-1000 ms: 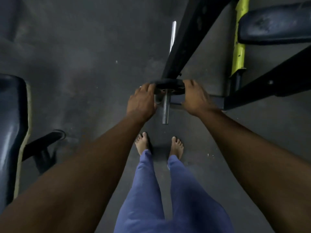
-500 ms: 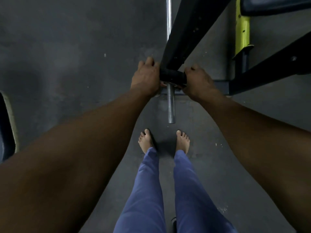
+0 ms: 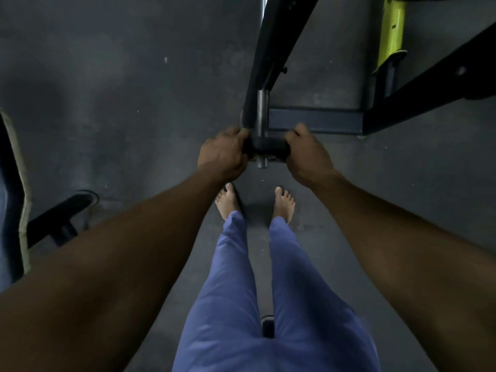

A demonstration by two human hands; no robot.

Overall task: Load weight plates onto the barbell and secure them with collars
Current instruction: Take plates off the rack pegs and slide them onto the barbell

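Note:
A small black weight plate [image 3: 267,146] sits on the steel barbell sleeve [image 3: 262,114], close to the sleeve's near end, whose tip [image 3: 261,163] pokes out just below it. My left hand [image 3: 222,154] grips the plate's left edge and my right hand [image 3: 308,154] grips its right edge. The barbell runs away from me and passes behind a black rack upright [image 3: 273,49]. No collar is visible.
A black rack frame [image 3: 316,120] with a yellow post [image 3: 389,33] stands to the right. A padded bench edge [image 3: 13,189] and its black foot [image 3: 61,213] are at the left. My bare feet [image 3: 228,200] stand on the dark grey floor beneath the sleeve.
The plate with both hands on it has shifted from far up the sleeve by the rack upright to close to the sleeve's near end. The head view also moved.

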